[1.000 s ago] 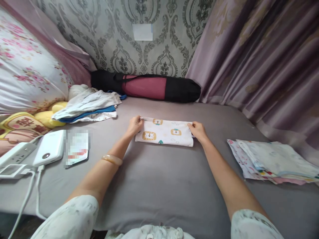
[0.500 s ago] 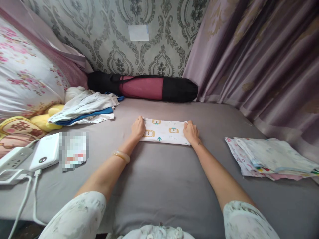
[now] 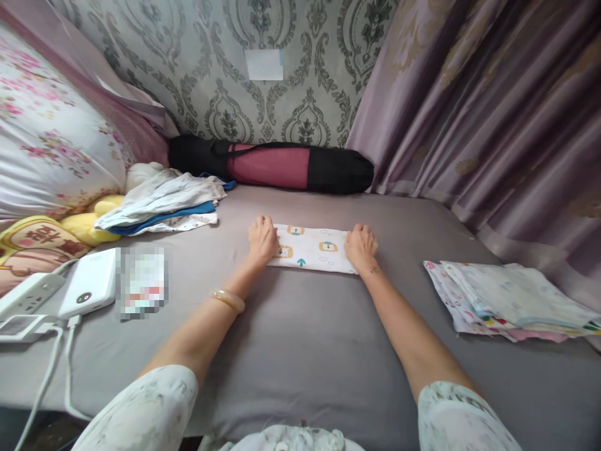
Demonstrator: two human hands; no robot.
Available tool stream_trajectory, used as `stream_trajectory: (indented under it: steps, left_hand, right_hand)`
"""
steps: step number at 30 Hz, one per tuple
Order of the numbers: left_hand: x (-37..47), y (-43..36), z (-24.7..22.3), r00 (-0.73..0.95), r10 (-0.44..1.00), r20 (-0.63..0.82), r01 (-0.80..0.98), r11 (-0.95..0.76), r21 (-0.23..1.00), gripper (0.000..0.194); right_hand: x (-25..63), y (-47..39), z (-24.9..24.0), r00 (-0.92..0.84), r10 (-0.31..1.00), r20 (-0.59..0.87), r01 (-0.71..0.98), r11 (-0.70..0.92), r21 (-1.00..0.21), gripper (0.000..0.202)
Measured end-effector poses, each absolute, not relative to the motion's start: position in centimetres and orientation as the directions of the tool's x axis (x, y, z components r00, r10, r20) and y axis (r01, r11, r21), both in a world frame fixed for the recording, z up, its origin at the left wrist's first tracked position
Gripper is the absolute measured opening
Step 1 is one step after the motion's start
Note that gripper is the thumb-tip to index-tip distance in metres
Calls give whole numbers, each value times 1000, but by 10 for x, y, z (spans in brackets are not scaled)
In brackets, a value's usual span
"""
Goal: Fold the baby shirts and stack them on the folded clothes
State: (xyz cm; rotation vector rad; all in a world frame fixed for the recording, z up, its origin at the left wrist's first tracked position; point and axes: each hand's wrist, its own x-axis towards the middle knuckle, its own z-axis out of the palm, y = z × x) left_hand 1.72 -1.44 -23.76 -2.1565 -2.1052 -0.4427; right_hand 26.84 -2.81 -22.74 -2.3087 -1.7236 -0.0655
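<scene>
White cloth (image 3: 312,249), folded, lies toward the grey bed's (image 3: 305,351) far edge. Your left hand (image 3: 263,241) is curled shut on its left end, your right hand (image 3: 361,245) on its right (fingertips hidden); uneven pulling could skew the folds.

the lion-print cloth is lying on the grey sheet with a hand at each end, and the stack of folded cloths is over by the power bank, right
Not quite: in the head view, the stack of folded cloths is on the right, beyond the right hand, across the sheet from the power bank. The rest stands.
</scene>
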Motion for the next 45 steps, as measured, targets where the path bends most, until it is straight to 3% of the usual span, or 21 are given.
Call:
stream_trajectory:
  steps: [2,5,8,19,32,39,45]
  left_hand:
    - [33,-22,-234,134,956,262,978,-170,120,33]
    - [57,-30,-236,333,920,207,924,-362,125,38]
    - [69,-31,-244,369,917,154,910,-390,139,45]
    - [60,-25,-260,347,935,72,922,-354,155,55]
    - [44,-24,-269,163,971,176,965,-194,176,61]
    - [30,-28,-261,136,983,126,960,-162,226,59]
    - [14,-25,-263,201,974,105,956,-219,195,63]
  right_hand:
    - [249,-31,-228,143,956,258,984,-110,-138,36]
    - [218,-34,-234,-153,966,209,973,185,-141,43]
    - [198,-36,-241,-271,952,144,941,294,-170,50]
    - [195,-36,-256,-273,954,128,943,291,-161,54]
    - [203,-38,-265,-96,974,204,979,130,-159,57]
    - [229,-42,-264,-18,986,167,988,43,-150,61]
    - [255,-45,-265,-41,995,87,988,54,-148,63]
